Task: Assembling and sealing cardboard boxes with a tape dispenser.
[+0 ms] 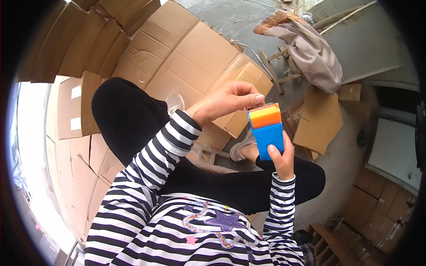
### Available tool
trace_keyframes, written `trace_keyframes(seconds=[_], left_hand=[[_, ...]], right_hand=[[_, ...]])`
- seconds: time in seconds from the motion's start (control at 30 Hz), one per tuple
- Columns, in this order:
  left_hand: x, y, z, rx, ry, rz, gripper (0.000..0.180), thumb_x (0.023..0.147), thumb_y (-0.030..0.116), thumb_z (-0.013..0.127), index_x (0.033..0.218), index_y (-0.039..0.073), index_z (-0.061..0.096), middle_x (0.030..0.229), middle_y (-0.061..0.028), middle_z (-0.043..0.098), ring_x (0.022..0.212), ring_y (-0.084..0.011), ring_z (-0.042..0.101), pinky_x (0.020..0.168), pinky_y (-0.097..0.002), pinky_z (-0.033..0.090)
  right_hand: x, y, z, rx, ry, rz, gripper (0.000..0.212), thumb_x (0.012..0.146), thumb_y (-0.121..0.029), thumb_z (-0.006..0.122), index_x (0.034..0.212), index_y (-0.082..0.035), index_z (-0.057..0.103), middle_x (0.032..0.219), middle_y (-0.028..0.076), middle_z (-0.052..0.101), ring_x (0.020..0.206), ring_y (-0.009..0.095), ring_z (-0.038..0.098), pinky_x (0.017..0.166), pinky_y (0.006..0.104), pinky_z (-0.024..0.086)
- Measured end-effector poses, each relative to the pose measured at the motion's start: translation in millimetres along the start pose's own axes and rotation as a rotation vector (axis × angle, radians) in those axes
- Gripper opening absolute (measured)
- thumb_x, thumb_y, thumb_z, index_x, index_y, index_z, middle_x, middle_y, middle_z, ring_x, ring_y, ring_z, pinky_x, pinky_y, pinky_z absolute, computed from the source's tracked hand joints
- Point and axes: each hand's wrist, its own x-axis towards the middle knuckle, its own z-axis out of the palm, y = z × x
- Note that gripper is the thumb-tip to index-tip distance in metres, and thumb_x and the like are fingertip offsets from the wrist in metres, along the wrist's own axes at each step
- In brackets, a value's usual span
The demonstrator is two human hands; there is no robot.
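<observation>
My right hand [285,157] grips a blue holder [267,135] from its lower right side, thumb across the front. Out of its top stick flat yellow and orange pieces [266,116], packed close together, with thin darker edges behind them; their kind is unclear. My left hand [230,101] reaches over from the left. Its thumb and forefinger are pinched together right at the upper edge of these pieces. Whatever lies between the fingertips is too small to make out.
Flattened cardboard [177,53] covers the floor ahead, with stacked cartons [84,40] at far left. A beige cloth [310,48] drapes over a wooden frame [277,57] at far right. Near it lies a cardboard box [317,119]. A low wooden stool [208,155] stands between my legs.
</observation>
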Motion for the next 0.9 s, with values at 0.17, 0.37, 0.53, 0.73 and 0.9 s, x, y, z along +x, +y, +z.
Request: trace_keyframes(seconds=[0.17, 0.37, 0.53, 0.73, 0.9], left_hand=[[-32, 8, 2, -0.041, -0.047, 0.054, 0.019, 0.09, 0.023, 0.061, 0.091, 0.004, 0.063, 0.083, 0.003, 0.061, 0.078, -0.0037, 0.053, 0.071, -0.0211, 0.044], [-37, -6, -4, -0.162, -0.057, 0.084, 0.019, 0.091, 0.023, 0.06, 0.092, 0.004, 0.062, 0.083, 0.0028, 0.061, 0.078, -0.0039, 0.053, 0.071, -0.0211, 0.044], [-28, -17, -13, -0.23, -0.005, 0.041, 0.028, 0.095, 0.031, 0.052, 0.091, 0.006, 0.063, 0.082, 0.0028, 0.06, 0.075, -0.0042, 0.052, 0.069, -0.0208, 0.043], [-18, -45, -28, -0.343, 0.173, -0.055, 0.042, 0.098, 0.042, 0.04, 0.091, 0.008, 0.062, 0.078, 0.0025, 0.058, 0.073, -0.0065, 0.053, 0.068, -0.0229, 0.043], [-16, -63, -36, -0.271, 0.282, 0.063, 0.018, 0.091, 0.022, 0.06, 0.086, 0.005, 0.061, 0.075, 0.0053, 0.056, 0.069, -0.0018, 0.049, 0.061, -0.0183, 0.04]], right_hand=[[-8, -10, 4, -0.09, -0.084, -0.082, 0.04, 0.08, -0.033, 0.061, 0.099, 0.0, 0.052, 0.079, 0.007, 0.059, 0.07, 0.012, 0.055, 0.064, 0.0273, 0.045], [-5, -26, 7, -0.12, -0.122, -0.049, 0.041, 0.079, -0.034, 0.063, 0.098, 0.0, 0.052, 0.079, 0.005, 0.059, 0.069, 0.01, 0.053, 0.064, 0.0252, 0.045], [10, -19, -3, -0.076, -0.179, 0.039, 0.04, 0.079, -0.034, 0.063, 0.097, 0.0, 0.051, 0.078, 0.005, 0.058, 0.068, 0.01, 0.053, 0.063, 0.0246, 0.044], [41, -14, -10, -0.131, -0.294, 0.153, 0.041, 0.081, -0.038, 0.063, 0.094, 0.0, 0.052, 0.072, 0.004, 0.055, 0.064, 0.009, 0.049, 0.059, 0.0251, 0.042], [63, -15, 5, -0.186, -0.327, 0.199, 0.044, 0.083, -0.041, 0.065, 0.09, 0.0, 0.054, 0.072, 0.003, 0.055, 0.064, 0.009, 0.05, 0.059, 0.0247, 0.042]])
